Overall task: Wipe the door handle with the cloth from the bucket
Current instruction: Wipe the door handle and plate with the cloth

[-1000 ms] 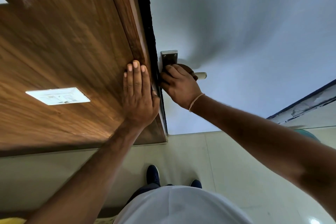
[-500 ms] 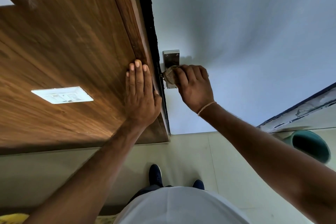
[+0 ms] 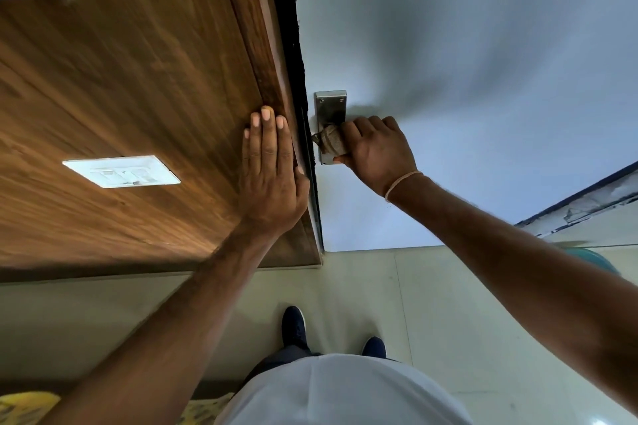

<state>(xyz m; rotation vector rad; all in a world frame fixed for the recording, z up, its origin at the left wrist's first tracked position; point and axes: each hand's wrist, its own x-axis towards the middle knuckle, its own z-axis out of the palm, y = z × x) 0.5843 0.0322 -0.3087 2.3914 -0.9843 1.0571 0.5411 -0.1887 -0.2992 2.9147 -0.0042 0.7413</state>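
Pressure counts: your right hand (image 3: 378, 152) grips the cloth (image 3: 330, 142) around the door handle (image 3: 329, 110); rub along it while your flat, empty left hand (image 3: 271, 169) steadies the door frame (image 3: 266, 45).

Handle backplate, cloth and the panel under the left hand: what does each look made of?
Handle backplate: brushed metal, probably steel, grey with a dull sheen and visible screws. Cloth: coarse woven fabric, drab brown and wadded in the right hand. Panel under the left hand: wood or wood-grain laminate, with brown streaked grain and slight gloss.

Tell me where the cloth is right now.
In the head view the cloth is bunched in the right hand, pressed against the lower part of the metal handle plate, just right of the wooden door frame.
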